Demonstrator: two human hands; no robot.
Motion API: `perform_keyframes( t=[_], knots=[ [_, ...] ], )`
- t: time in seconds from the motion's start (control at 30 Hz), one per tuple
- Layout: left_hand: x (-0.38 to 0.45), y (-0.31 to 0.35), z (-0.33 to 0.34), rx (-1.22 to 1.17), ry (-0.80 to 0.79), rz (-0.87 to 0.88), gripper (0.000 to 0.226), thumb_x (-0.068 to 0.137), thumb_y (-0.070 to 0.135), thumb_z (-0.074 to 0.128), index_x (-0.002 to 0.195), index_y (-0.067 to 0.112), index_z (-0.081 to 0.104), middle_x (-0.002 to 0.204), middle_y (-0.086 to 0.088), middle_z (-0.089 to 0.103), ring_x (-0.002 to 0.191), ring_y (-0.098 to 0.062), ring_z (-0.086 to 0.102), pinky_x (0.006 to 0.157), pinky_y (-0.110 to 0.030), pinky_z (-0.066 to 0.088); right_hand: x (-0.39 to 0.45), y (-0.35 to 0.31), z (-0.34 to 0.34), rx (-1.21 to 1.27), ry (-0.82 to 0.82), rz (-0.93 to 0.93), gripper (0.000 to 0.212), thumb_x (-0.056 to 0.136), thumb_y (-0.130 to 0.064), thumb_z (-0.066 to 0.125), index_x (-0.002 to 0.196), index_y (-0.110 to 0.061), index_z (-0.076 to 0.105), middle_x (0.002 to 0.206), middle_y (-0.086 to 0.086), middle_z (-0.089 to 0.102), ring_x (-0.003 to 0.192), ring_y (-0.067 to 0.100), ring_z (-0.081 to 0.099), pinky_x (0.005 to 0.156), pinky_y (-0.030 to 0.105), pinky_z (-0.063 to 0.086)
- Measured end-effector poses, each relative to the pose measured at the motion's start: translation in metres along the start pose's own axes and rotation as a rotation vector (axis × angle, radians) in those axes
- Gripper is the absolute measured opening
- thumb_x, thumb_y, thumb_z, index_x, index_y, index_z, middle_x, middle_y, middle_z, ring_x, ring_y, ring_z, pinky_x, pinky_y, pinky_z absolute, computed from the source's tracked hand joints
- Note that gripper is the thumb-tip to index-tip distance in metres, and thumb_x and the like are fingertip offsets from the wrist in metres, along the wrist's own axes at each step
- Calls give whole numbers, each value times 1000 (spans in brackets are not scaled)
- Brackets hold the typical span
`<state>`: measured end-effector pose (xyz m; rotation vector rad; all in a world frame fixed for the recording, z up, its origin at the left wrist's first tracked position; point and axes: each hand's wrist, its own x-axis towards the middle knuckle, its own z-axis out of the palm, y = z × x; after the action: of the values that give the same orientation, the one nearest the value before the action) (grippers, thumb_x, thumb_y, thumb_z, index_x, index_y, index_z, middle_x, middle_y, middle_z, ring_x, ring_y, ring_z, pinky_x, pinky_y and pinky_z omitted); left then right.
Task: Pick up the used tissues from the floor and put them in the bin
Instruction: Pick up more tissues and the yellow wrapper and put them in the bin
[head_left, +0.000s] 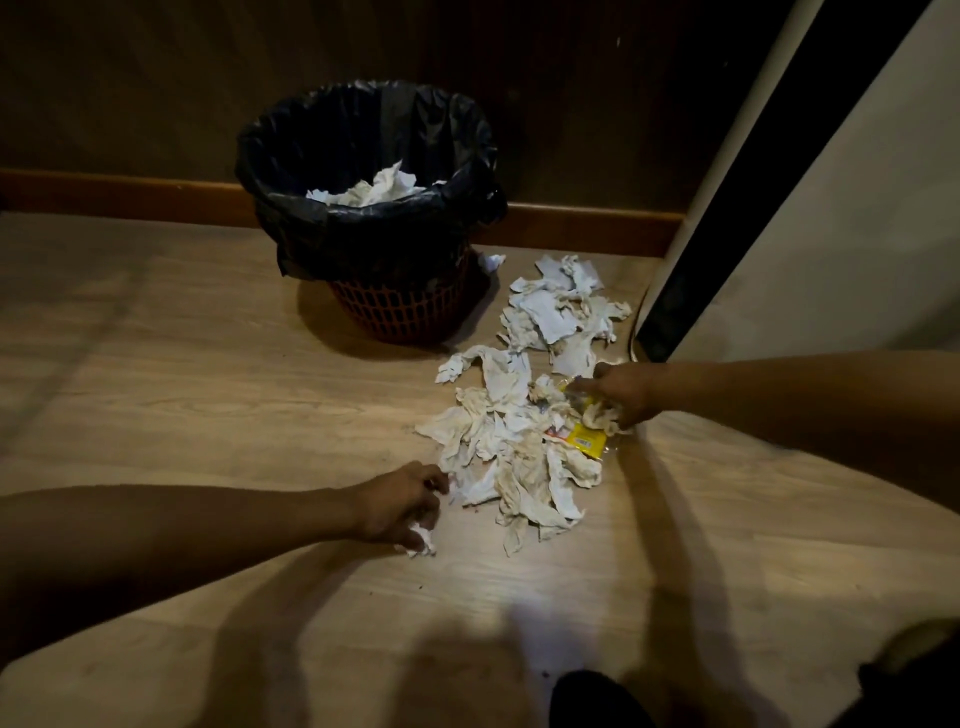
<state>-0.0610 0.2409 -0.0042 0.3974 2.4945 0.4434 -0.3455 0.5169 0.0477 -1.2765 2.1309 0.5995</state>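
A heap of crumpled, stained white tissues (511, 457) lies on the wooden floor, with a second heap (563, 312) behind it near the wall. The bin (366, 218), a red mesh basket lined with a black bag, stands upright at the back and holds some tissues (371, 189). My left hand (402, 501) rests at the near left edge of the heap, fingers closed around a small tissue wad (422, 540). My right hand (621, 389) reaches into the heap's right side, gripping a tissue beside a yellow wrapper (587, 440).
A dark wall with a wooden skirting board (130, 195) runs behind the bin. A white panel with a black edge (727, 218) leans along the right. One stray tissue (491, 261) lies just right of the bin. Bare floor spreads to the left.
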Motion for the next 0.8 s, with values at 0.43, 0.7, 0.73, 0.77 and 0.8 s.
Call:
perform_keyframes(
  t=[0.43, 0.7, 0.73, 0.77, 0.8],
  knots=[
    [46, 8, -81, -208, 612, -80, 58, 77, 29, 79, 123, 18, 44, 124, -1, 35, 98, -18, 57, 73, -26, 57, 23, -9, -46, 248, 202, -39, 23, 79, -15, 77, 101, -12, 74, 98, 7, 73, 91, 23, 68, 73, 27, 49],
    [120, 0, -89, 10, 259, -253, 96, 77, 11, 75, 153, 33, 20, 160, -16, 15, 141, -36, 37, 103, -43, 47, 52, 14, -113, 416, 357, 125, 20, 80, -5, 73, 101, -5, 74, 101, 13, 73, 85, 25, 69, 71, 33, 57],
    [125, 0, -87, 40, 233, -264, 80, 79, 10, 71, 149, 24, 34, 154, -18, 29, 136, -36, 42, 103, -41, 47, 60, 16, -113, 415, 383, 158, 20, 82, -7, 72, 102, -7, 73, 104, 14, 71, 84, 26, 69, 68, 33, 57],
    [128, 0, -86, 65, 235, -258, 64, 80, 10, 68, 140, 17, 47, 144, -19, 42, 129, -36, 49, 100, -39, 47, 66, 19, -113, 404, 395, 191, 22, 83, -10, 72, 104, -8, 71, 107, 14, 68, 85, 27, 68, 67, 33, 57],
    [130, -1, -85, 70, 265, -245, 53, 79, 11, 67, 130, 12, 56, 132, -18, 51, 122, -36, 54, 95, -36, 48, 74, 22, -111, 386, 397, 214, 26, 83, -14, 73, 108, -10, 69, 111, 15, 65, 89, 29, 67, 69, 35, 57]
  ],
)
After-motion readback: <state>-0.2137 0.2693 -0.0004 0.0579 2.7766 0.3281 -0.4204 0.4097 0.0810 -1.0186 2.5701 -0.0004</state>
